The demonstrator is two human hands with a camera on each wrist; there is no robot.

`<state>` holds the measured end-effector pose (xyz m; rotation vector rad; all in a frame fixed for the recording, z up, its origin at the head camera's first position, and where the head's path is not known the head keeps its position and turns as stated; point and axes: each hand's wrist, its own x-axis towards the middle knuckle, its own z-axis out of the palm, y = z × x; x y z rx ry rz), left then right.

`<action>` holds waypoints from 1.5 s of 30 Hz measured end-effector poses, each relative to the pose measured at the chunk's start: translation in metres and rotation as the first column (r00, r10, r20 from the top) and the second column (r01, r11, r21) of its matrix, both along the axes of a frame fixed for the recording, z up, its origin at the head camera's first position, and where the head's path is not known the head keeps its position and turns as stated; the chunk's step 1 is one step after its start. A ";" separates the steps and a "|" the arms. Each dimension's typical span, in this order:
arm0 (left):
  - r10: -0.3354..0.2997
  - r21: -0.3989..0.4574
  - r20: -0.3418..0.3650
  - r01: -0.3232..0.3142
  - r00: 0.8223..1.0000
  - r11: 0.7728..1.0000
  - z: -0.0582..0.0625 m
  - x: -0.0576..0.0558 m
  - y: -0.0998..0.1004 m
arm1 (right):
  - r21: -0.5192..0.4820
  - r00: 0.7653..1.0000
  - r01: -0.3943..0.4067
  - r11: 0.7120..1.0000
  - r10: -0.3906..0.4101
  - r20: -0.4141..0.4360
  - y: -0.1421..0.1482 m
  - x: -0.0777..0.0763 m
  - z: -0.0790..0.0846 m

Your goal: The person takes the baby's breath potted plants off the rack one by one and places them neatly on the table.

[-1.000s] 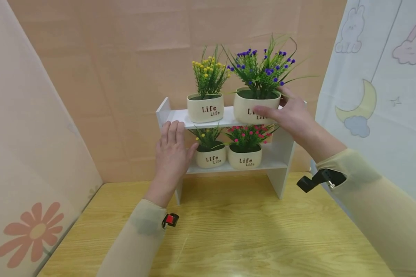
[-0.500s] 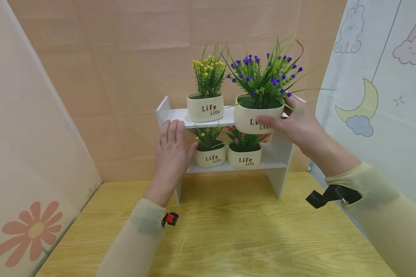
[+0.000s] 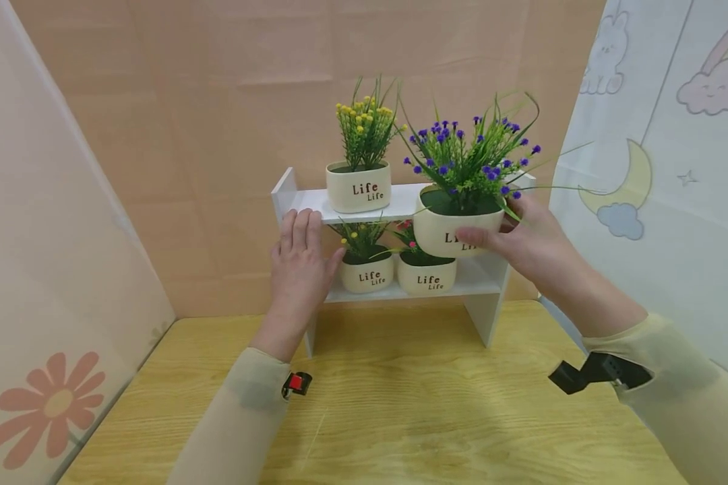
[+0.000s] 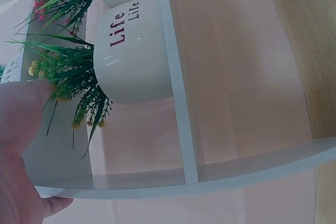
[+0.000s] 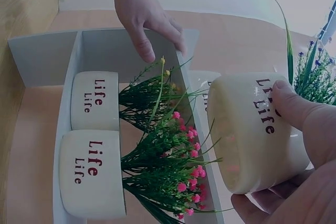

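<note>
My right hand [image 3: 534,236] grips a cream oval flowerpot [image 3: 439,232] with purple flowers and long grass blades, thumb across its "Life" lettering. In the right wrist view the pot [image 5: 252,129] is tilted, in front of the upper board, and fingers reach under its base. The left hand [image 3: 300,259] rests at the left front corner of a white two-tier shelf [image 3: 482,279], fingers straight, thumb spread to the side. On the top tier stands a pot with yellow flowers [image 3: 358,188]. Below stand another yellow-flowered pot [image 3: 367,276] and a pink-flowered pot [image 3: 426,277], partly covered by the held one.
The shelf stands at the back of a wood-grain table [image 3: 400,411], close to a peach backdrop cloth [image 3: 218,168]. Printed cloths hang at both sides, the left one with a flower print [image 3: 57,404] and the right one with a moon print [image 3: 625,175].
The purple-flowered pot has come off the top tier, forward and down in my right hand, now overlapping the pink-flowered pot. The left hand stays in place.
</note>
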<state>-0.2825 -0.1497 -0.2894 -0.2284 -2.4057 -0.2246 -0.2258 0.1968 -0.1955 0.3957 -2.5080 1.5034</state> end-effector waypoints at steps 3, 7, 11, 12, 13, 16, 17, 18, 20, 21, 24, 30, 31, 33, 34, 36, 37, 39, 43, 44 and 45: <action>0.000 -0.003 0.007 0.000 1.000 1.000 0.000 0.001 0.000 | 0.010 1.000 0.000 1.000 0.000 0.019 0.003 0.003 -0.005; -0.003 -0.008 0.009 0.003 1.000 1.000 0.000 0.001 0.001 | 0.032 0.999 0.012 0.999 -0.013 0.044 0.008 0.009 -0.014; -0.001 -0.012 0.002 0.001 1.000 1.000 0.000 0.002 0.002 | 0.073 0.998 0.030 0.997 -0.034 0.052 0.013 0.015 -0.023; 0.000 -0.011 0.001 0.000 1.000 1.000 0.000 0.001 0.002 | 0.079 0.998 0.031 0.996 -0.036 0.054 0.015 0.016 -0.026; 0.001 -0.012 0.001 -0.001 1.000 1.000 0.000 0.002 0.002 | 0.088 0.997 0.036 0.995 -0.041 0.058 0.016 0.017 -0.028; 0.003 -0.011 0.002 -0.003 1.000 1.000 0.000 0.001 0.003 | 0.104 0.997 0.036 0.994 -0.044 0.069 0.021 0.020 -0.034; 0.003 -0.010 0.003 -0.003 1.000 1.000 0.000 0.001 0.003 | 0.104 0.997 0.032 0.994 -0.040 0.069 0.022 0.021 -0.036; 0.002 -0.008 0.004 -0.002 1.000 1.000 0.000 0.001 0.003 | 0.113 0.997 0.032 0.993 -0.039 0.065 0.023 0.023 -0.038; -0.001 -0.006 0.005 0.001 1.000 1.000 0.000 0.001 0.004 | 0.124 0.998 0.031 0.992 -0.038 0.055 0.026 0.025 -0.041; -0.004 -0.003 0.003 0.004 1.000 1.000 0.000 0.001 0.004 | 0.127 0.998 0.031 0.991 -0.037 0.047 0.027 0.026 -0.043; -0.009 0.000 -0.001 0.009 1.000 1.000 0.000 0.001 0.005 | 0.148 0.999 0.039 0.988 -0.044 0.028 0.029 0.029 -0.050; -0.004 0.001 -0.005 0.004 1.000 1.000 0.000 0.001 0.005 | 0.181 1.000 0.026 0.983 -0.024 -0.012 0.034 0.032 -0.065; -0.003 -0.001 -0.006 0.003 1.000 1.000 0.000 0.001 0.005 | 0.179 1.000 0.017 0.984 -0.014 -0.015 0.034 0.032 -0.067; -0.002 -0.002 -0.005 0.002 1.000 1.000 0.000 0.001 0.005 | 0.179 1.000 0.010 0.984 -0.007 -0.014 0.036 0.034 -0.072; 0.000 -0.004 -0.004 0.000 1.000 1.000 0.000 0.002 0.005 | 0.179 1.000 0.007 0.984 -0.005 -0.014 0.038 0.034 -0.074; 0.004 -0.008 -0.004 -0.004 1.000 1.000 0.000 0.002 0.005 | 0.188 1.000 0.000 0.982 0.005 -0.025 0.039 0.035 -0.078; 0.003 -0.009 -0.007 -0.003 1.000 1.000 0.000 0.002 0.005 | 0.191 1.000 -0.003 0.982 0.009 -0.030 0.040 0.036 -0.080; 0.003 -0.009 -0.013 -0.003 1.000 1.000 0.000 0.003 0.006 | 0.213 0.999 0.002 0.977 0.007 -0.042 0.043 0.037 -0.084; 0.000 -0.005 -0.019 0.000 1.000 1.000 0.001 0.002 0.007 | 0.243 0.999 0.016 0.970 -0.004 -0.051 0.048 0.038 -0.095; 0.000 -0.002 -0.015 0.000 1.000 1.000 0.001 0.002 0.008 | 0.251 0.999 0.019 0.968 -0.006 -0.051 0.049 0.038 -0.099; -0.001 0.000 -0.013 0.001 1.000 1.000 0.001 0.002 0.009 | 0.263 0.999 0.024 0.965 -0.010 -0.054 0.050 0.039 -0.103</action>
